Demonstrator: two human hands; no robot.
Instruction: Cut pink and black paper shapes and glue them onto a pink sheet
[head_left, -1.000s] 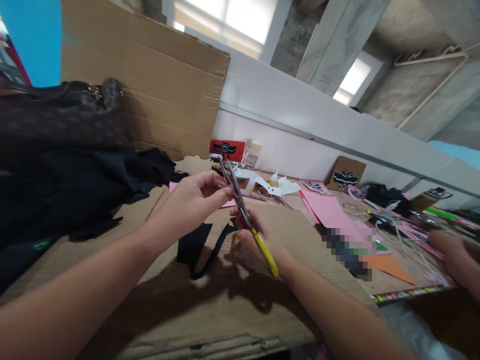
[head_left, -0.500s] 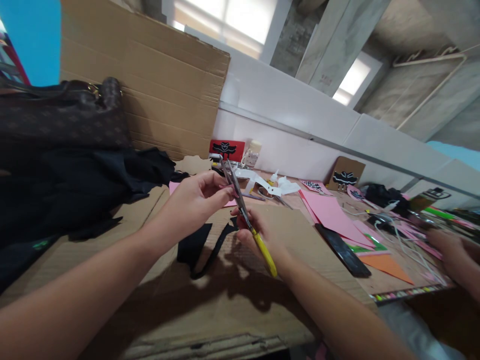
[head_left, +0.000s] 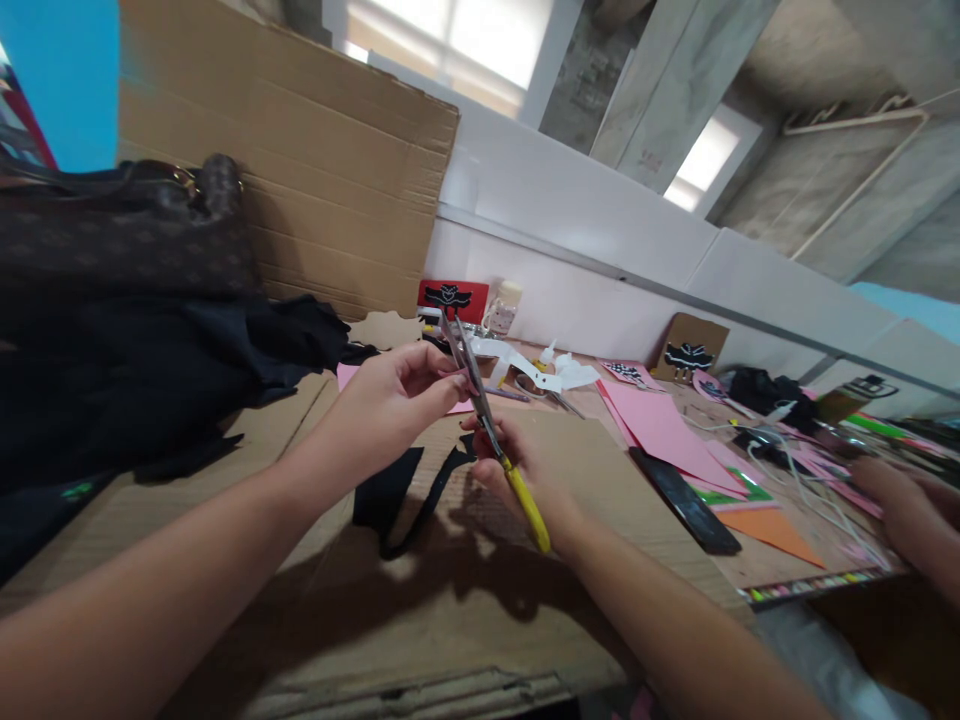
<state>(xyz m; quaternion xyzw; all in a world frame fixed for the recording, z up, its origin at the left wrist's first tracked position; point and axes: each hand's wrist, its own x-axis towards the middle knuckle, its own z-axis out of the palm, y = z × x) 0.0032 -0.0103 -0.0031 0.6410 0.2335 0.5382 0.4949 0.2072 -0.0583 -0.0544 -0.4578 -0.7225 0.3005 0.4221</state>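
- Above the cardboard point(head_left: 592, 460), our right hand point(head_left: 534, 468) is closed around the yellow-handled scissors point(head_left: 489, 425), whose blades point up and away from us, parted a little at the tips.
- Beside those blades, our left hand point(head_left: 397, 400) has its thumb and fingers narrow; we cannot tell whether they meet or pinch anything.
- Below both hands lies the black piece point(head_left: 381, 490), its thin strip curving up to our right fingers; we cannot tell whether they grip it.
- To our left we see a dark cloth heap point(head_left: 150, 380), with a brown bag point(head_left: 135, 235) behind it.
- Beyond the hands are a white strip point(head_left: 517, 362) and a red card point(head_left: 474, 302).
- To our right, pink paper point(head_left: 664, 430) partly covers a black slab point(head_left: 679, 500), near an orange sheet point(head_left: 772, 530).
- At the right edge, we see a co-worker's hand point(head_left: 889, 495).
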